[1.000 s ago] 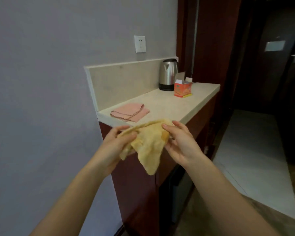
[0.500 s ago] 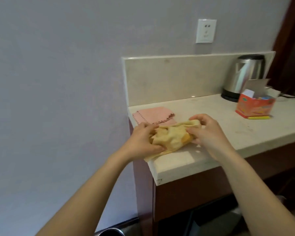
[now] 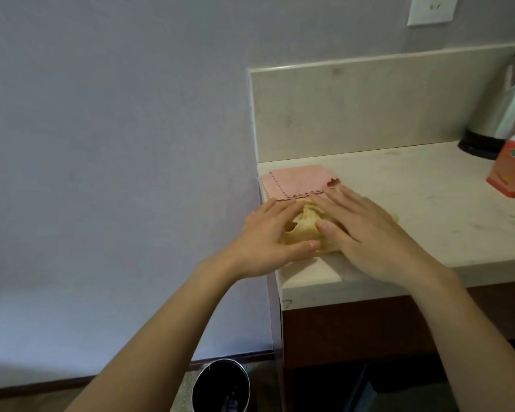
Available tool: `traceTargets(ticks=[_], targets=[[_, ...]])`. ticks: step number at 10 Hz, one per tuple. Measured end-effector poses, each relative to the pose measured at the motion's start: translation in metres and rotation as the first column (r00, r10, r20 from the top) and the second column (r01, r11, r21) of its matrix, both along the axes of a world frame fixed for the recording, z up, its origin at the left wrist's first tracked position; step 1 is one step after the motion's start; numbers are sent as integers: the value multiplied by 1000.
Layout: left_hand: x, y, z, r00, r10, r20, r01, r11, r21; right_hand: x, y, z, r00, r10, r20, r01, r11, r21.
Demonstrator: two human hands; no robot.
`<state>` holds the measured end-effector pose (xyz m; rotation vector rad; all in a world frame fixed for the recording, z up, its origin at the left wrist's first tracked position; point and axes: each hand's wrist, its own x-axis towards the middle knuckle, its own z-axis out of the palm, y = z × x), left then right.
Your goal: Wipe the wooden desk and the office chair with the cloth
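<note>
Head view: crumpled yellow cloth (image 3: pixel 305 226) on pale stone countertop (image 3: pixel 414 209), touching folded pink cloth (image 3: pixel 298 181). Left hand (image 3: pixel 268 236), right hand (image 3: pixel 366 224) flat, fingers spread, pressing cloth. Risk: wipe drags pink cloth along.
</note>
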<state>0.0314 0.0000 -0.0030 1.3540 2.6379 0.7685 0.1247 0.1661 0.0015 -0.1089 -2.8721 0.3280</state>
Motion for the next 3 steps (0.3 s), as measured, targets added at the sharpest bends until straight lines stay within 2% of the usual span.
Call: traceTargets(ticks=[1, 2, 3], targets=[[2, 0, -2, 1000, 0, -11, -1, 995, -98, -5, -4, -7, 995, 19, 102, -23, 999, 45], [4, -8, 0, 1000, 11, 24, -10, 999, -47, -7, -9, -4, 995, -53, 86, 38, 985, 168], [3, -23, 1, 998, 46, 40, -46, 999, 12, -9, -21, 0, 999, -43, 4, 41, 968, 246]])
